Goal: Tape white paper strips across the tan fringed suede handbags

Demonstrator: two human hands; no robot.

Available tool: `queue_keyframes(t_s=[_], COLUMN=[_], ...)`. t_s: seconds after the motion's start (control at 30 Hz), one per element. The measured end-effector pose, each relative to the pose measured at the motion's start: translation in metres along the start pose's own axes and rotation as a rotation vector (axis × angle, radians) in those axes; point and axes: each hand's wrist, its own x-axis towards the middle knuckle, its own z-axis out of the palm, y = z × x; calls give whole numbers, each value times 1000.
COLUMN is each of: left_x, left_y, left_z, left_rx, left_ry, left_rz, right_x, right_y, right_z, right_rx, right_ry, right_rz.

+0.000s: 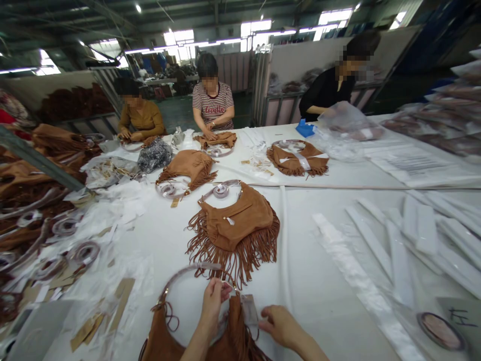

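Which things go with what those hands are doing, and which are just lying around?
Seem part of it:
brown bag at the left hand
its curved handle
small card beside the right hand

Probably just lying about:
brown cardboard pieces
pale scraps
blue thing

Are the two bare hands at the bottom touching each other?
Apart. The head view shows a gap between the bare left hand and the bare right hand, with a flat grey-beige rectangular tag visible between them.
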Motion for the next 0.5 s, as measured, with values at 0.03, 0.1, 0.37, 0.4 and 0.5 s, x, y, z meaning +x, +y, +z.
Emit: queue_keyframes(t_s=[0.03,0.1,0.37,0.4,0.5], left_x=[-1,-2,4,5,7], left_y=[3,9,25,25,20], left_z=[-1,-2,-2,-2,-1], left_rx=[-2,-2,23,28,35], left_ry=[-23,-76,-215,-217,-208], left_rz=[-6,-22,-30,-26,-10], right_x=[0,6,57,60,67], right_y=[-3,-17,-77,-78,-72], right_z=[-2,-7,-5,-1,9], right_rx=[4,60,322,336,395], right_ry=[38,127,155,152,164], right_rz=[0,-59,-325,-328,-291])
